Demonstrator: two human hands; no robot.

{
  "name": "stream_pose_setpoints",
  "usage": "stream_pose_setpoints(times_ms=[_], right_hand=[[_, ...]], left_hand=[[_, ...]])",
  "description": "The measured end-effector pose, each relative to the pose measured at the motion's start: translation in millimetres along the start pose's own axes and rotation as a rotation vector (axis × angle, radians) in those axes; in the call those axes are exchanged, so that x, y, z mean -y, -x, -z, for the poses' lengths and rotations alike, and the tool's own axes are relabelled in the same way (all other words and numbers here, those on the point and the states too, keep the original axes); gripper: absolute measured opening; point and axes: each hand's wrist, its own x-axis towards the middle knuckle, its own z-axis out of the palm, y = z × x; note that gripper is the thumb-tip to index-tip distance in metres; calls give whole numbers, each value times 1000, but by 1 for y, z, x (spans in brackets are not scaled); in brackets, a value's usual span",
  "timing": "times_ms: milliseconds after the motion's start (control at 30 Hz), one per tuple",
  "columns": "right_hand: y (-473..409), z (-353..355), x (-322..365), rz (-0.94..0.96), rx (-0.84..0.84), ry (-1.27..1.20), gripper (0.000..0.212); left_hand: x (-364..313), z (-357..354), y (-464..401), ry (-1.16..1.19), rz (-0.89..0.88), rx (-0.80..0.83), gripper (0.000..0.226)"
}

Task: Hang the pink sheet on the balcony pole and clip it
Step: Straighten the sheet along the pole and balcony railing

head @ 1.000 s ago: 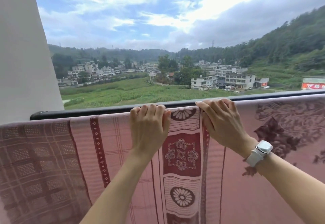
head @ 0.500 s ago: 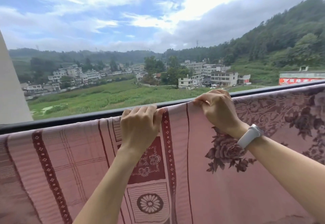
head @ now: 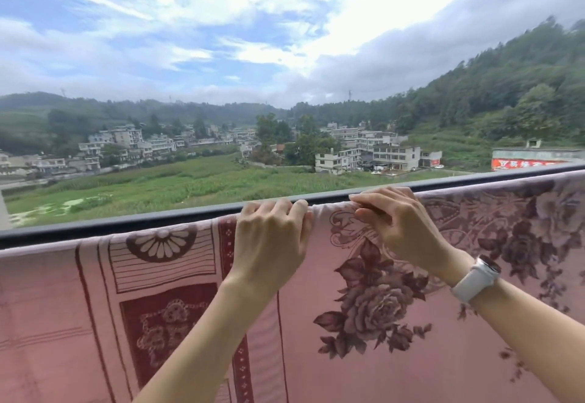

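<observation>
Pink cloth fills the lower part of the view: the pink sheet (head: 395, 339), patterned with dark roses and bordered panels, hangs draped over the balcony pole (head: 126, 223), its top fold running along the dark bar from edge to edge. The person's left hand (head: 270, 244) is clenched over that fold, fingers curled across the top of the bar with the cloth under them. Just beside it the right hand (head: 399, 228), a white watch (head: 476, 277) on its wrist, pinches the same top edge between thumb and fingertips (head: 357, 196). From where I stand this looks like the spreading stage, the sheet being worked along the pole and squared up; the hanging seems largely done. No clip is anywhere in sight, so the clipping has yet to start. Next, I'd guess, one hand must pin the fold in place while the other fetches a clip and bites it over cloth and bar together.
</observation>
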Motion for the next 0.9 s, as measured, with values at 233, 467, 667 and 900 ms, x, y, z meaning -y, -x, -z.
stream_pose_setpoints(times_ms=[233, 467, 667, 900], right_hand=[[1, 2, -26, 111, -266, -53, 14], [21, 30, -70, 212, -172, 49, 22], [12, 35, -78, -85, -152, -129, 10], [29, 48, -108, 117, -325, -66, 22]], left_hand=[[-31, -18, -8, 6, 84, -139, 36], [-55, -37, -11, 3, 122, -192, 31], [-83, -36, -31, 101, 72, -140, 37], [-108, -48, -33, 53, 43, -46, 33]])
